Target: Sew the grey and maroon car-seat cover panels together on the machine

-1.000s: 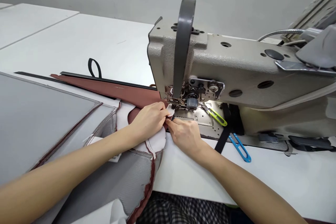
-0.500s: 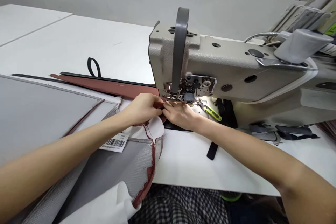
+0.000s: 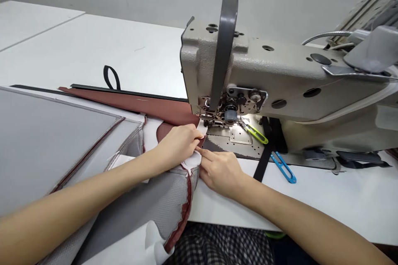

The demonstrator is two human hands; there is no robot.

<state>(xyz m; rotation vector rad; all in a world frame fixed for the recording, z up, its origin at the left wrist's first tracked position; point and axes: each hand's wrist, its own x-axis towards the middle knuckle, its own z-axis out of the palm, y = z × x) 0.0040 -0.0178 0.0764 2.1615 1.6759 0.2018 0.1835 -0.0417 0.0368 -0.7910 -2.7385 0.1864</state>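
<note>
A large grey and dark red sewn fabric piece spreads over the left of the table, its curved edge bound in red. My left hand pinches the layered edge just in front of the sewing machine's presser foot. Close below it, my right hand is closed on the same fabric edge, its fingertips partly hidden by the cloth. The fabric's red panel with a black border and a black loop runs behind my left hand towards the needle area.
The sewing machine stands on the white table. On its bed lie yellow-green thread snips. Blue snips rest beside a black strap at the right.
My right hand has moved down and towards me, away from the needle area, baring the metal bed. The left hand has shifted slightly down. The blue snips now show; the view has shifted.
</note>
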